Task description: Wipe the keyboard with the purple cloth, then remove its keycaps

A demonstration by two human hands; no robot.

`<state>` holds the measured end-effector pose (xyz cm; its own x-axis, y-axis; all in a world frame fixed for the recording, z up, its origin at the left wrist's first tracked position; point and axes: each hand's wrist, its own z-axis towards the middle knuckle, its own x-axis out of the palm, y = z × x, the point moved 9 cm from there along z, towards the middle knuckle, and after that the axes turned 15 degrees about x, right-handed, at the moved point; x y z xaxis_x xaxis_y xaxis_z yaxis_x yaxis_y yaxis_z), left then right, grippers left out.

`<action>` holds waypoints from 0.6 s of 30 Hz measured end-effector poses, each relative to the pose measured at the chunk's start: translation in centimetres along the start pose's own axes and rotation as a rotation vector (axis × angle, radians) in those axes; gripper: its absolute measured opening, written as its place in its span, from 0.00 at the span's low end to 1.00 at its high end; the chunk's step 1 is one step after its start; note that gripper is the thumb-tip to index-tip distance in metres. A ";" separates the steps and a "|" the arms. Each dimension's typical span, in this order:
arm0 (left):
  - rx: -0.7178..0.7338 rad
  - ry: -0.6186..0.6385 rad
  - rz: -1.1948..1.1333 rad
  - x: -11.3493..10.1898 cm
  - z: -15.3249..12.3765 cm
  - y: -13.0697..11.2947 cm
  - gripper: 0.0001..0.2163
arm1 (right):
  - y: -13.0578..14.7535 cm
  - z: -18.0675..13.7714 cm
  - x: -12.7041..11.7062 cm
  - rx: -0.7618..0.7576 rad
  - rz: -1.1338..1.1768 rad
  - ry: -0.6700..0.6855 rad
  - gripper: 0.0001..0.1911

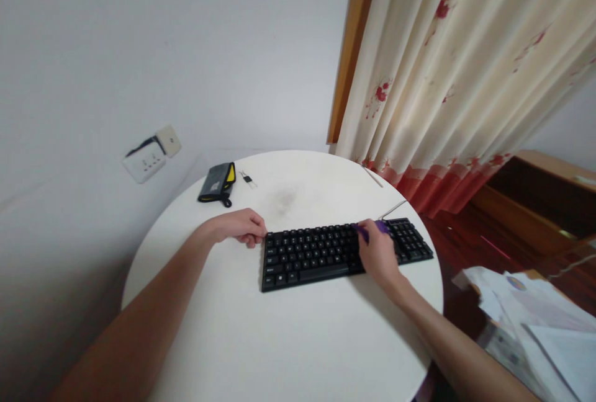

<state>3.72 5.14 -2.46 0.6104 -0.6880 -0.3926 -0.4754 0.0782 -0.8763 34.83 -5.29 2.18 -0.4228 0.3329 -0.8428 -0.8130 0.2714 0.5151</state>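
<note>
A black keyboard (307, 256) lies slightly tilted across the round white table. At its upper left corner is my left hand (244, 228), its fingers curled and closed on the keyboard's edge. My right hand (376, 253) rests over the right part of the keys, gripping a purple cloth (382, 226) pressed onto the keyboard. Part of the cloth and several keys are hidden beneath that hand. A thin cable (395, 208) runs from the keyboard's back edge.
Toward the back left of the table (223, 340) sit a grey and yellow pouch (216, 182) and a small dark object with thin prongs (248, 178). A thin stick-like item (372, 176) lies near the curtain (419, 79). Papers (535, 315) are piled at the right.
</note>
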 end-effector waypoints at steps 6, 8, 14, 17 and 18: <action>0.002 -0.010 0.009 -0.1 0.0 0.1 0.08 | 10.5 -7.7 4.8 -0.459 0.278 0.284 0.18; 0.005 -0.014 0.012 -0.1 0.0 0.2 0.08 | 11.7 -8.9 4.8 -0.533 0.310 0.298 0.17; 0.011 -0.021 -0.013 -0.1 0.0 0.3 0.08 | 11.5 -8.1 4.0 -0.487 0.205 0.119 0.08; 0.004 -0.022 -0.014 -0.1 -0.2 0.3 0.08 | 11.0 -7.8 4.3 -0.434 0.119 0.060 0.08; 0.004 -0.023 -0.014 -0.1 -0.2 0.3 0.08 | 10.9 -7.9 4.5 -0.430 0.099 0.062 0.08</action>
<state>3.43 5.07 -2.61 0.6313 -0.6723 -0.3865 -0.4639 0.0719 -0.8829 20.86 -7.97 2.74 -0.5193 0.2799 -0.8075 -0.8546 -0.1635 0.4929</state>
